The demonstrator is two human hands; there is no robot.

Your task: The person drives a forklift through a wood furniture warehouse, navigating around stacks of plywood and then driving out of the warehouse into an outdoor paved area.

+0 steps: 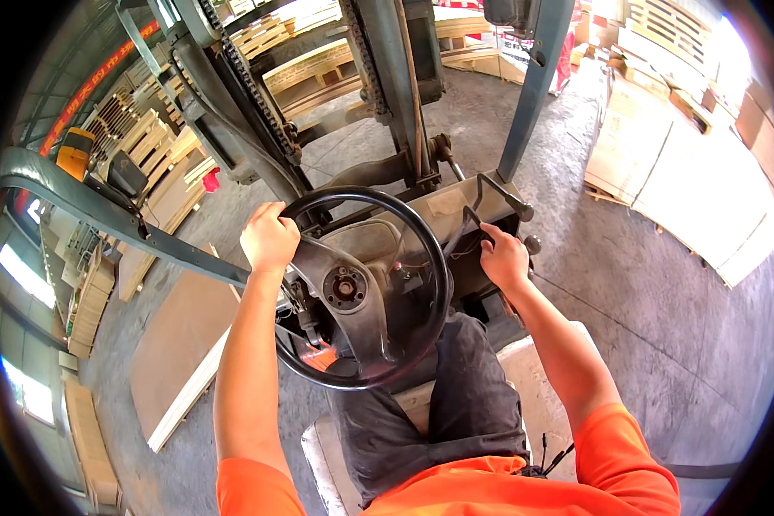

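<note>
I sit at the controls of a forklift. My left hand [269,238] is closed around the upper left rim of the black steering wheel [443,284]. To the right of the wheel, my right hand [502,257] is curled at the bent black control levers [470,211], its fingertips on the lower part of one lever. A second lever ends in a dark knob [521,206] just above that hand. Another round knob [532,245] shows beside my right wrist. The wheel's hub [344,287] is bare, with a ring of small holes.
Ahead stands the forklift mast [396,95] with chains, and wooden pallets [314,73] show behind it. A large flat cardboard stack [675,163] lies on the right. Brown boards [185,348] lie on the left. Frame posts [537,86] rise at both sides.
</note>
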